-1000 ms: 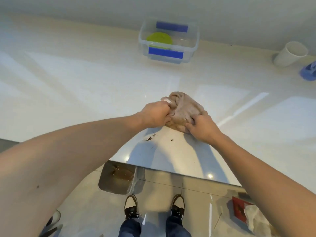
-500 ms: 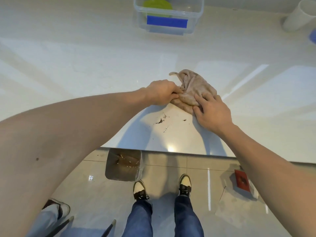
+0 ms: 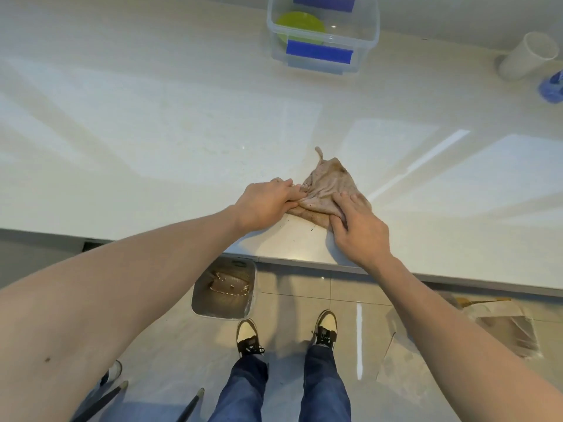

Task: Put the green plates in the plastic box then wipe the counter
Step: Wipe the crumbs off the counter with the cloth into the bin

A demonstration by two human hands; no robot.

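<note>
while left hand [image 3: 264,205] pinches stained beige cloth [image 3: 329,190], right hand [image 3: 358,225] presses flat, fingers spread.

Beige cloth [image 3: 327,190] flat on the pale glossy counter [image 3: 152,132], crumpled into a rough triangle, brown smudges across it, a thin tail sticking up at its far tip. It's pinned at both near corners: pinched on the left side, pressed under flat fingers on the right. Dark crumbs lie on the counter just nearer than the grip. Well beyond the grip, at the counter's back, the clear plastic box [image 3: 365,41] with blue clasps stands upright, lid off. Green plates [image 3: 300,24] lie flat inside, toward its left.
</note>
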